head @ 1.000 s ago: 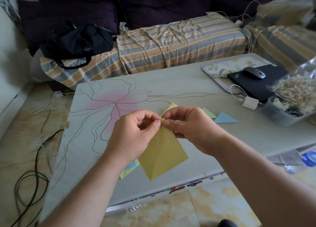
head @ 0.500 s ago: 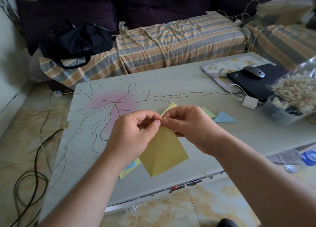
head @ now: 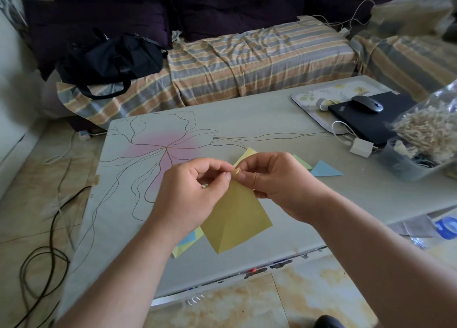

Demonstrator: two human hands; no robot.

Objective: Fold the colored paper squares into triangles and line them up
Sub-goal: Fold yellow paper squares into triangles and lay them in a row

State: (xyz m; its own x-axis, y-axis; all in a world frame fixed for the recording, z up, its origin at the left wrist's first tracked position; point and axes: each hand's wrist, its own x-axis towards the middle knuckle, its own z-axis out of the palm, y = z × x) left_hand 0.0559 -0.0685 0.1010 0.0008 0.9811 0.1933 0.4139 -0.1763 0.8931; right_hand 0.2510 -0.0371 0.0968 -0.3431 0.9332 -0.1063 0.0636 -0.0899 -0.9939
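Both hands are up over the counter and we're right in the middle of it. Our left hand has its thumb and forefinger pinched on the top corner of the yellow paper, and our right hand meets it there, thumb and forefinger nipping the same corner from the other side. That little tip curls up between the two grips. The yellow paper hangs down from the pinch as a diamond, a crease running down its middle, its bottom point hovering above the near edge of the counter.

Starting at the far left, a black bag sits on the striped sofa beyond the counter, and dark cables loop across the floor. Under our left wrist we catch a small stack of paper squares lying flat on the counter, blue over pale yellow, mostly hidden by the arm. Behind the hands a pale yellow triangle pokes out, and to the right of the right hand a green triangle and a blue triangle lie in a row on the counter, just beside each other. Further right sit a white charger, a black laptop with a mouse on top, and a clear tub at the edge.
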